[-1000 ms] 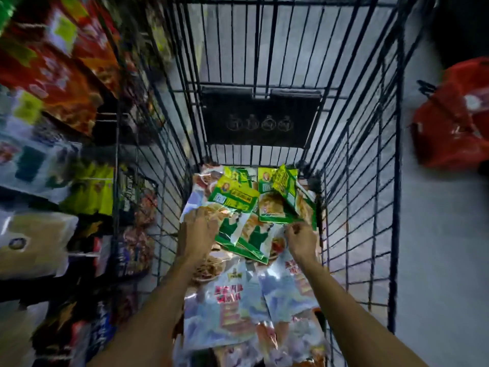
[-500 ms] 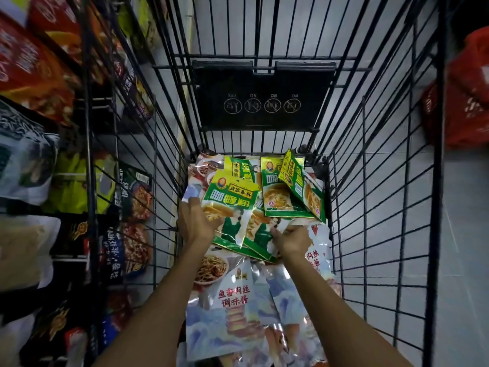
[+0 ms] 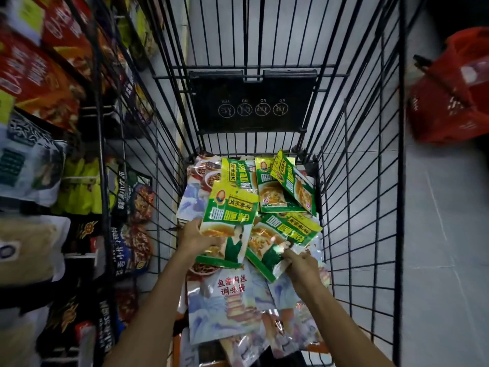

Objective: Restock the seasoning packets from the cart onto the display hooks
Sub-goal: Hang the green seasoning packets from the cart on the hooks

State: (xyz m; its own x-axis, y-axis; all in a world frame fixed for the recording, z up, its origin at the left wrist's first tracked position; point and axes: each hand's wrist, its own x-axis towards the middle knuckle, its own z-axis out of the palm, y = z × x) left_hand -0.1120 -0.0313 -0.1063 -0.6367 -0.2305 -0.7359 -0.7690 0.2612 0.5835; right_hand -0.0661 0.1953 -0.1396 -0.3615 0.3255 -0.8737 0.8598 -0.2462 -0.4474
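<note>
grey floor tiles [image 3: 436,234] show through a black wire cart [image 3: 357,207], with a display rack [image 3: 31,75] of hanging packets on the left and a red basket [image 3: 455,96] on the right. the left hand [image 3: 195,237] grips the left edge of a green seasoning packet [image 3: 230,223] held over the heap in the cart, its long axis running away from the person and its yellow top towards the cart's far end. the right hand [image 3: 301,263] pinches the near corner of a second green packet [image 3: 283,239], which slants with its top towards the right wall, while other green packets [image 3: 280,186] lie behind and pale blue packets [image 3: 227,308] beneath.
</note>
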